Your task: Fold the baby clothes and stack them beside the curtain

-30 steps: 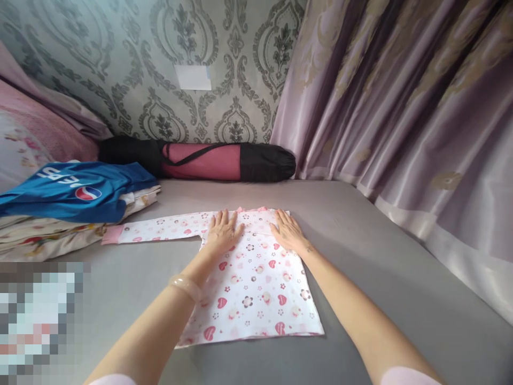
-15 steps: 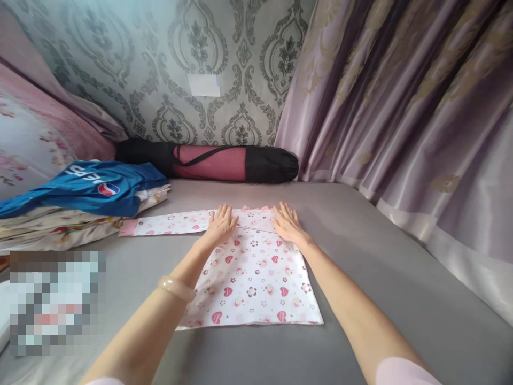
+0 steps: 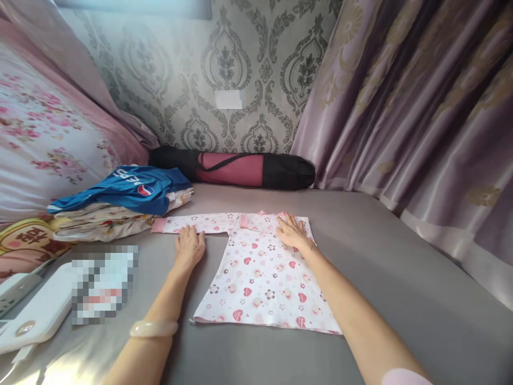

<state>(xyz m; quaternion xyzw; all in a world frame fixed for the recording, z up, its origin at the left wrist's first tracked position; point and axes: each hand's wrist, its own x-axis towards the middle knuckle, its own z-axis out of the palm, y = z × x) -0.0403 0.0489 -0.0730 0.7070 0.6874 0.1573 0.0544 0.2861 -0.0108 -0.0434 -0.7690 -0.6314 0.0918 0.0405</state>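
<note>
A white child's top (image 3: 266,278) with pink hearts and flowers lies flat on the grey bed surface (image 3: 385,299). Its left sleeve (image 3: 204,223) stretches out to the left and ends in a pink cuff. The other sleeve is folded across the chest, its pink cuff (image 3: 244,221) near the left shoulder. My left hand (image 3: 190,247), below a pale bangle, rests at the lower edge of the outstretched sleeve, fingers apart. Spread flat, my right hand (image 3: 293,233) presses on the folded sleeve near the right shoulder. Neither hand grips anything.
A blue shirt (image 3: 132,187) tops folded cloth at the left. Behind lies a black and red roll bag (image 3: 232,168) along the wall. A white power bank (image 3: 44,307), a power strip (image 3: 16,291) and a pixelated item are at lower left. Curtains (image 3: 401,107) hang at right.
My left hand has moved left, off the top's body to the outstretched sleeve, uncovering the folded sleeve's cuff. My right hand stays near the right shoulder. The view has shifted left.
</note>
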